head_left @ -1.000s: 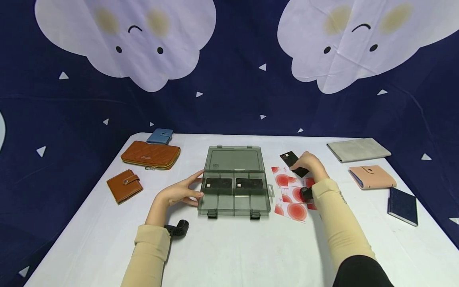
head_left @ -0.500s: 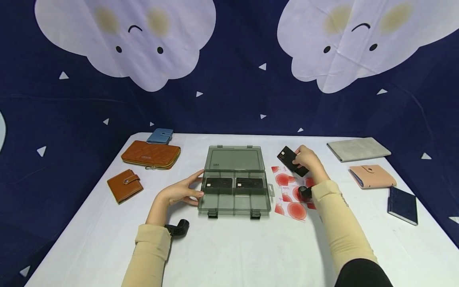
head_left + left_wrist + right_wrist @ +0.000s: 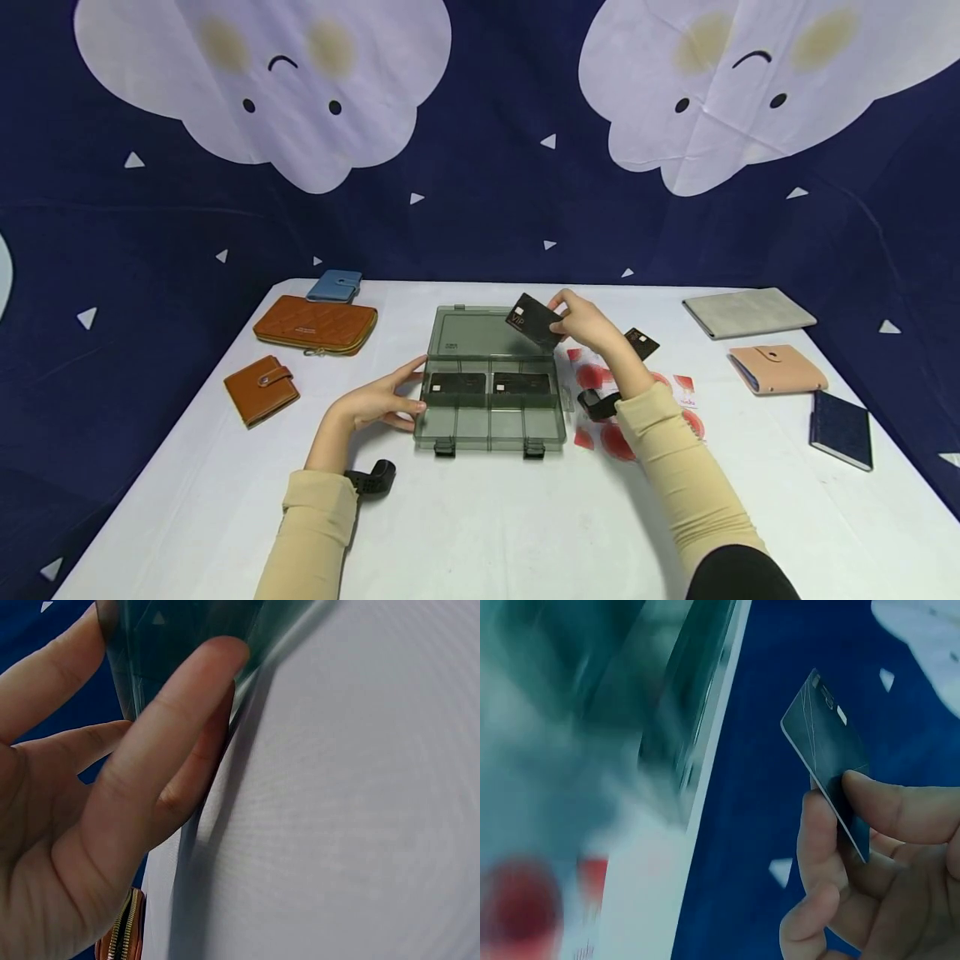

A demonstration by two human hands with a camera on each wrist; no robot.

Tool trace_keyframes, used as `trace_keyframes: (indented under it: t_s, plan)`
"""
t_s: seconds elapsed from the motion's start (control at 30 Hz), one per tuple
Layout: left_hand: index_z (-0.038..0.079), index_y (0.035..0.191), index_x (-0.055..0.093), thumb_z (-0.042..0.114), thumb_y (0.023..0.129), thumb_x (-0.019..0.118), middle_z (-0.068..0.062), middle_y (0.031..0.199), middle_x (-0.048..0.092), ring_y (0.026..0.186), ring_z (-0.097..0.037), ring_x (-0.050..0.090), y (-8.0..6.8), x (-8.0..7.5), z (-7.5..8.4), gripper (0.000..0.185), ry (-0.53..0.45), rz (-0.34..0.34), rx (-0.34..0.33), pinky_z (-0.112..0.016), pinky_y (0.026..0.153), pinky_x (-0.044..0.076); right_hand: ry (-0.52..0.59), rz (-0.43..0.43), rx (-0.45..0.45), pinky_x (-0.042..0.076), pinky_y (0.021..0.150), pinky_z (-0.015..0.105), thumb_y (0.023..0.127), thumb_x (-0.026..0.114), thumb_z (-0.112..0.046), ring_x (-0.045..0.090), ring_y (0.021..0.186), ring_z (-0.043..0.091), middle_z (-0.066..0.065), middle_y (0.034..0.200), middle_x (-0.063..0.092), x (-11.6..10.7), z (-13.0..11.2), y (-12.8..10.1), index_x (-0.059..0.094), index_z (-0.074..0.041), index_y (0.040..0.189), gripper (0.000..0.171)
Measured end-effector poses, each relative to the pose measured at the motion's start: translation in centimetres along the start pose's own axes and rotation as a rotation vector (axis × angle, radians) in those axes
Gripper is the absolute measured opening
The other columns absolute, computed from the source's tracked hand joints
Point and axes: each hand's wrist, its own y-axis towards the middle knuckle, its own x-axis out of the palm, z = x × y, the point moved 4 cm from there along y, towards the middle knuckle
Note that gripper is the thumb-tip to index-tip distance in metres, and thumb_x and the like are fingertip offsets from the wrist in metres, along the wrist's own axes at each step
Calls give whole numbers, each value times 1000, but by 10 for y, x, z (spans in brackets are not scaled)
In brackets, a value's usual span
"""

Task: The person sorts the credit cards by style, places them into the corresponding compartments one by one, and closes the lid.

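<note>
Between my right hand's [image 3: 588,323] thumb and fingers is a black card [image 3: 534,320] marked VIP, with a chip. It is held tilted above the right part of the box's raised lid [image 3: 480,329]. The right wrist view shows the thumb pinching the card [image 3: 829,757] against the fingers. My left hand [image 3: 378,400] touches the left side of a translucent grey-green compartment box [image 3: 450,421], fingers spread and fairly straight. Two black cards, a left one [image 3: 457,384] and a right one [image 3: 522,384], lie in separate compartments.
Behind the right forearm lie another black card [image 3: 642,342] and several red-and-white cards [image 3: 684,387], partly hidden. At left are a brown wallet [image 3: 261,390], a zip wallet [image 3: 315,323] and a blue wallet [image 3: 335,285]. At right are grey [image 3: 750,312], pink [image 3: 780,369] and navy [image 3: 842,430] wallets.
My right hand has lifted the black card off the pile and carried it left to the box lid, uncovering another black card behind. The left hand and the box have stayed put.
</note>
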Motion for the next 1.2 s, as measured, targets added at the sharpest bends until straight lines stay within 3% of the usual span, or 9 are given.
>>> trace_keyframes:
  t_s: [0.2, 0.33, 0.53, 0.73, 0.8, 1.03, 1.13, 1.2]
  plan:
    - [20, 150, -1, 2, 87, 60, -22, 152, 1, 84, -18, 58, 1, -1, -1, 90, 0, -2, 0, -37, 76, 55, -35, -83, -36, 38, 56, 26, 88, 55, 2, 53, 73, 27, 14, 86, 56, 27, -20, -1, 46, -1, 111, 25]
    - [19, 150, -2, 2, 87, 60, -23, 151, 0, 84, -18, 58, 1, -1, -1, 90, 1, -7, 1, -37, 76, 55, -59, -128, -59, 43, 61, 28, 88, 50, 5, 53, 75, 25, 16, 89, 57, 43, -31, -1, 48, 0, 112, 24]
    - [18, 150, -2, 2, 88, 60, -24, 151, -1, 83, -19, 57, 2, -1, -1, 90, 6, -16, 11, -37, 75, 55, -155, -207, -48, 37, 58, 27, 82, 41, 13, 47, 71, 21, 14, 92, 61, 69, -40, 3, 53, -4, 108, 33]
    - [19, 150, -3, 3, 88, 60, -24, 151, -2, 84, -19, 57, 2, -1, -2, 90, 6, -21, 12, -38, 76, 55, -280, -265, -121, 39, 58, 24, 80, 44, 17, 55, 78, 21, 14, 101, 63, 89, -49, 3, 61, -6, 102, 36]
    - [19, 150, -3, 3, 88, 60, -24, 151, -1, 84, -19, 57, 2, -1, -2, 90, 7, -21, 11, -38, 76, 55, -306, -279, -134, 38, 55, 23, 81, 43, 17, 54, 73, 18, 13, 105, 62, 94, -51, 4, 63, -7, 101, 38]
    - [21, 150, -1, 4, 87, 61, -22, 152, 1, 84, -19, 57, 0, 0, 0, 90, 10, -9, 4, -37, 75, 55, -284, -335, -110, 43, 51, 23, 83, 42, 18, 49, 58, 14, 8, 82, 59, 106, -52, 6, 64, -5, 100, 36]
    - [21, 150, -1, 4, 88, 61, -21, 152, 2, 84, -19, 58, 1, 0, 0, 90, 7, -8, 4, -37, 75, 55, -302, -337, -108, 39, 50, 22, 84, 42, 17, 47, 56, 14, 12, 80, 60, 109, -51, 6, 64, -4, 99, 33]
    - [21, 150, -2, 4, 88, 61, -22, 151, 3, 84, -19, 58, 1, 0, 0, 90, 7, -12, 7, -37, 75, 55, -344, -336, -114, 35, 50, 22, 85, 45, 15, 44, 55, 13, 13, 88, 62, 109, -51, 5, 64, -5, 100, 32]
